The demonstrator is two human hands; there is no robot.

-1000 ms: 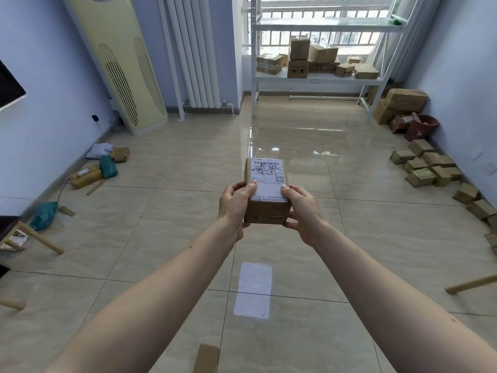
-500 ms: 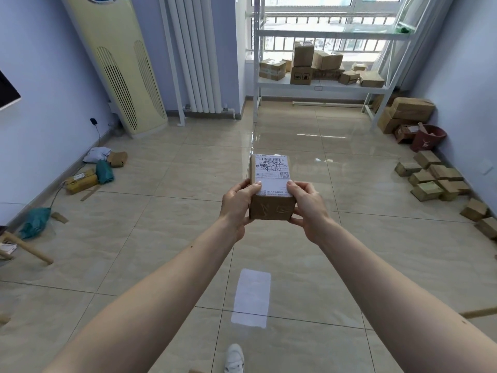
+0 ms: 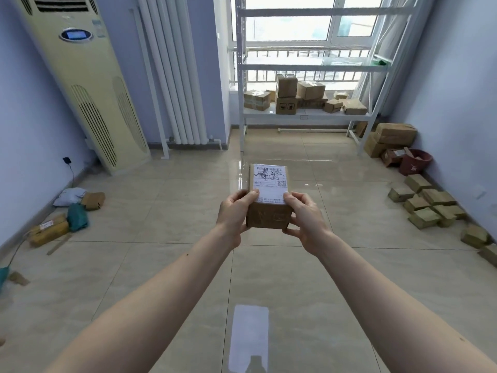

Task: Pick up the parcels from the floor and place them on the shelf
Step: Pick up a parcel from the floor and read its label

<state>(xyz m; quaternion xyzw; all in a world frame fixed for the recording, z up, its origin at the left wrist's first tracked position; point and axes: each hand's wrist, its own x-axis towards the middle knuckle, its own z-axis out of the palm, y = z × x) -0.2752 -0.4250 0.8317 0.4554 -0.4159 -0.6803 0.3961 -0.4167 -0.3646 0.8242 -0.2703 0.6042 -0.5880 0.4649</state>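
The left hand point(image 3: 234, 213) and right hand point(image 3: 305, 214) clasped a small brown cardboard parcel with a white label point(image 3: 269, 196) between them, fingers wrapped around its sides. It was held in the air, well short of the white metal shelf point(image 3: 306, 114), which already carried several cardboard boxes point(image 3: 287, 96).

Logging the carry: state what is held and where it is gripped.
A small cardboard parcel, held by both hands: left hand and right hand clasp its near end's opposite sides.

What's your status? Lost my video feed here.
Left hand and right hand both in a grip on the labelled cardboard parcel, chest height. Shelf straight ahead, lowest tier partly stacked. Tiled floor between is open.
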